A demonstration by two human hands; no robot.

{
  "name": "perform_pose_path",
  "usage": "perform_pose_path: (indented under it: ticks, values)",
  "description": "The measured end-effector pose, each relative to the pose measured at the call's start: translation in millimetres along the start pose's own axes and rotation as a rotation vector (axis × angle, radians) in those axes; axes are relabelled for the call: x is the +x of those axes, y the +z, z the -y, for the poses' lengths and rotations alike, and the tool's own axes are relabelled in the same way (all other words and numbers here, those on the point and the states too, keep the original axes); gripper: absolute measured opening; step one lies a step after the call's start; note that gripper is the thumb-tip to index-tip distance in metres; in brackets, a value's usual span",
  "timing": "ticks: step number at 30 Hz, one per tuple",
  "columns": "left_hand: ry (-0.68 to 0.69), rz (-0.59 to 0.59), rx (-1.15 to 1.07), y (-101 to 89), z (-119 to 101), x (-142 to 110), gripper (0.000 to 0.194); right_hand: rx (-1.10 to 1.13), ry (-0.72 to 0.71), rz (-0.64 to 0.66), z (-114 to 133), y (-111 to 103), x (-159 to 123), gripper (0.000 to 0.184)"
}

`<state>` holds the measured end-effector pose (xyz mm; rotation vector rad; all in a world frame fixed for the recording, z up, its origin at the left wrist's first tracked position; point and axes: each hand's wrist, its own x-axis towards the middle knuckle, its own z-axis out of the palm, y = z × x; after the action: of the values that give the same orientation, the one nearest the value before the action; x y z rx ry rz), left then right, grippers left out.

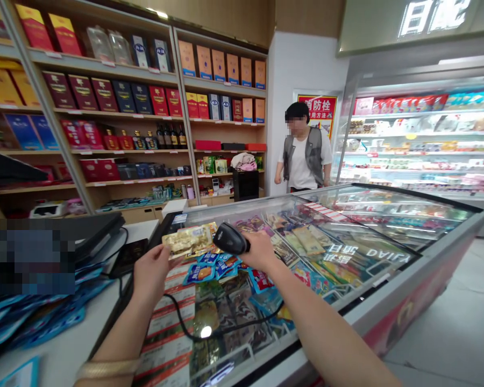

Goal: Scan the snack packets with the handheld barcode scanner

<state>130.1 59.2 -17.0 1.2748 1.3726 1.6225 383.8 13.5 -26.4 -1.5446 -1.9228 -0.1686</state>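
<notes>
My left hand (151, 270) pinches the near end of a gold snack packet (189, 240), held above the freezer's glass lid. In my right hand (261, 251) is a black barcode scanner (229, 238), its head facing the packet's right end. From the scanner a black cable (213, 334) loops over the glass. Just below the packet, several small blue packets (199, 273) lie on the glass, with a red and blue packet (260, 280) close to my right hand.
The chest freezer (423, 274) holds wrapped goods. On the white counter (91, 328) at left lie blue packets (60, 317) beside a black machine (105, 226). A person (304, 153) stands behind the freezer. Shelves of boxes (137, 102) and a lit fridge (423, 140) line the walls.
</notes>
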Motion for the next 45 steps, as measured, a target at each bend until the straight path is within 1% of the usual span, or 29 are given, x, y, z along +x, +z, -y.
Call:
perform_pose_path:
  ticks: [1,2,3,5,7,8,9,12,14,18,20,23,27,33,40,45]
  values:
    - [-0.133,-0.018,-0.193,0.1,-3,0,0.007,-0.002,-0.001,-0.003,0,0,0,0.024]
    - [-0.257,-0.035,-0.346,0.1,-7,0,0.009,-0.003,-0.002,-0.006,0,0,0,0.024]
    - [-0.358,-0.041,-0.450,0.1,-11,1,0.012,-0.001,-0.005,-0.007,0,0,1,0.024]
    - [-0.472,-0.016,-0.557,-0.6,-17,1,0.018,0.017,-0.014,-0.015,0,1,1,0.026]
    - [-0.530,0.027,-0.644,-1.3,-20,0,0.020,0.063,-0.031,-0.030,0,2,1,0.027]
    - [-0.527,0.040,-0.680,-1.2,-20,-1,0.021,0.092,-0.039,-0.039,0,2,1,0.027]
    - [-0.491,0.044,-0.697,-0.7,-19,-3,0.023,0.120,-0.046,-0.046,1,3,1,0.026]
    - [-0.334,0.045,-0.694,3.4,-15,-9,0.023,0.198,-0.072,-0.055,3,5,0,0.026]
    - [-0.254,0.045,-0.681,7.0,-10,-12,0.021,0.246,-0.105,-0.057,6,5,-1,0.026]
    - [-0.169,0.059,-0.642,11.4,-2,-14,0.027,0.317,-0.172,-0.032,12,3,-2,0.022]
    - [-0.146,0.074,-0.622,11.9,1,-13,0.031,0.338,-0.174,-0.029,14,2,-2,0.024]
    - [-0.124,0.084,-0.599,11.8,3,-13,0.037,0.359,-0.140,-0.048,14,3,-3,0.027]
    - [-0.113,0.096,-0.573,12.3,1,-14,0.042,0.371,-0.084,-0.078,13,4,-3,0.023]
    - [-0.109,0.100,-0.570,12.5,-1,-15,0.044,0.372,-0.068,-0.088,12,3,-2,0.024]
    - [-0.095,0.109,-0.562,10.6,3,-15,0.043,0.357,-0.068,-0.093,10,7,-2,0.018]
    - [-0.055,0.065,-0.507,12.1,-2,-14,0.040,0.306,-0.074,-0.097,7,7,-2,0.015]
